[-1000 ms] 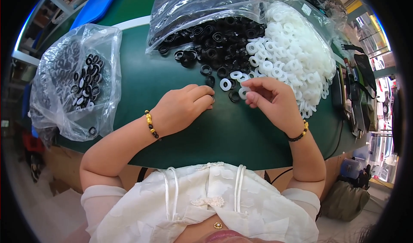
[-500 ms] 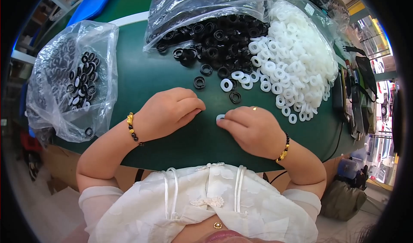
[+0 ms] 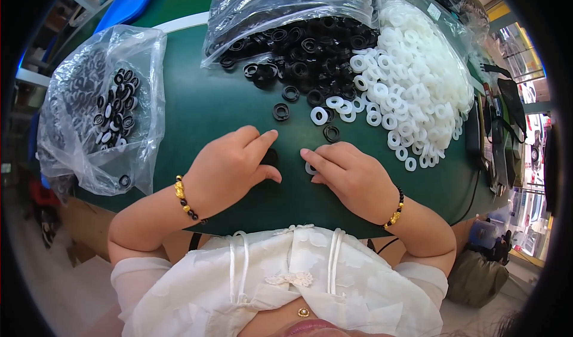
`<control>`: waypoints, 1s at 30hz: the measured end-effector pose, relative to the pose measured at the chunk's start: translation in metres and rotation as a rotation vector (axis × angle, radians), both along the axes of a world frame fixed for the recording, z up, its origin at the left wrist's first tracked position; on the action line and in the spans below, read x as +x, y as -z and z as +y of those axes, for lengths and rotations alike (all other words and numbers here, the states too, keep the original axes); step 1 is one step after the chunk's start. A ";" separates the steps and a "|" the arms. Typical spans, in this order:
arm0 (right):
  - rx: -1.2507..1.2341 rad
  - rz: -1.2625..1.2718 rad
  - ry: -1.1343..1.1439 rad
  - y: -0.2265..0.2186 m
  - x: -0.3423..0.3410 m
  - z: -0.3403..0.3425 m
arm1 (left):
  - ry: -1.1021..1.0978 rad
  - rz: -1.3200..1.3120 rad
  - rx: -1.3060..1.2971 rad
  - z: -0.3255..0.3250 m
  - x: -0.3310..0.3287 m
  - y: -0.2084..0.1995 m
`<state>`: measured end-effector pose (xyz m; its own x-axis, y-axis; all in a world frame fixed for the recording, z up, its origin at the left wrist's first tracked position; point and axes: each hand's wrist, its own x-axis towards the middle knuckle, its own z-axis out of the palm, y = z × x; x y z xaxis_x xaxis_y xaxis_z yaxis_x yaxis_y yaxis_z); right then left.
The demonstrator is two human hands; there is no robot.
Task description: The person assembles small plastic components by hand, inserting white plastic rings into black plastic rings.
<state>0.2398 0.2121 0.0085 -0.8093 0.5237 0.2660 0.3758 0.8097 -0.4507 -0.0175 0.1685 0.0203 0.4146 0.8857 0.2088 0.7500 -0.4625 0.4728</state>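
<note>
My left hand (image 3: 230,164) holds a black ring (image 3: 271,157), partly hidden, between its thumb and fingers low over the green table. Across a small gap, my right hand (image 3: 352,173) has a white ring (image 3: 310,168) between its fingertips; only its edge shows. Beyond my hands lie a few loose black rings, the closest a black ring (image 3: 330,134) ahead of my right hand. One loose white ring (image 3: 319,116) sits just past it. Farther back, a heap of black rings (image 3: 304,68) spills from a clear bag, touching a large pile of white rings (image 3: 412,80).
At left, a clear plastic bag (image 3: 146,98) contains black rings with white inserts. The clear bag (image 3: 286,5) of black rings stands at the back. A blue tray (image 3: 128,5) is at the far left; tools (image 3: 495,128) and a cable line the right edge of the green table (image 3: 197,86).
My left fingers have spread somewhat, so the black ring now shows between them. My right fingers have shifted around the white ring, covering more of it. The view has moved slightly.
</note>
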 end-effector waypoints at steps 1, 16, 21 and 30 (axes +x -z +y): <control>0.010 -0.012 0.001 0.001 0.000 0.000 | -0.031 0.058 -0.026 -0.003 0.003 0.002; -1.331 0.560 0.169 0.000 0.002 0.010 | 0.031 -0.521 -0.165 0.006 0.012 0.003; -1.272 0.619 0.198 0.002 -0.006 -0.001 | 0.030 -0.579 -0.061 0.002 0.019 0.008; -1.158 0.657 0.228 0.004 -0.009 -0.008 | -0.021 -0.546 0.036 -0.002 0.022 0.012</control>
